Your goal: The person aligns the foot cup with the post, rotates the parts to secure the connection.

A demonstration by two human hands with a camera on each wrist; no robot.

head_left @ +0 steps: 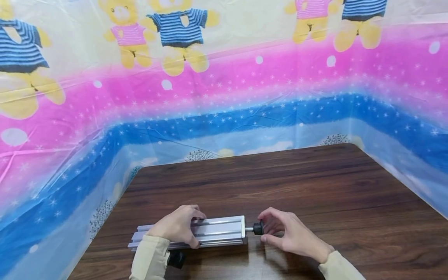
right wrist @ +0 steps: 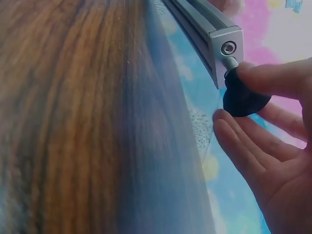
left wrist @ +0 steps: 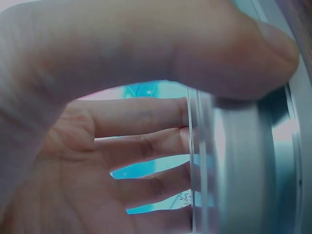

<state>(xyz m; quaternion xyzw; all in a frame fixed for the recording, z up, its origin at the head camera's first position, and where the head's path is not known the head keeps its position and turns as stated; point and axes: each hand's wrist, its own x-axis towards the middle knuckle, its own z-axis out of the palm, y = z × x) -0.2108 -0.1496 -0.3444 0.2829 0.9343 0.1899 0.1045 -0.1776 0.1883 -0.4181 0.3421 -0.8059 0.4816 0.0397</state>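
Observation:
A silver aluminium extrusion bar with long grooves lies crosswise over the wooden table. My left hand grips it from above near the middle, thumb on the near side and fingers on the far side. In the left wrist view the thumb presses against the shiny bar. From the bar's right end plate, beside a socket screw, sticks a threaded stem with a black levelling foot. My right hand curls its thumb and fingers round this foot; whether every fingertip touches is unclear.
The dark wooden table reaches back to a hanging cloth printed with bears and snowflakes, which encloses its far and side edges. A small black object shows beside the left sleeve; its kind is unclear.

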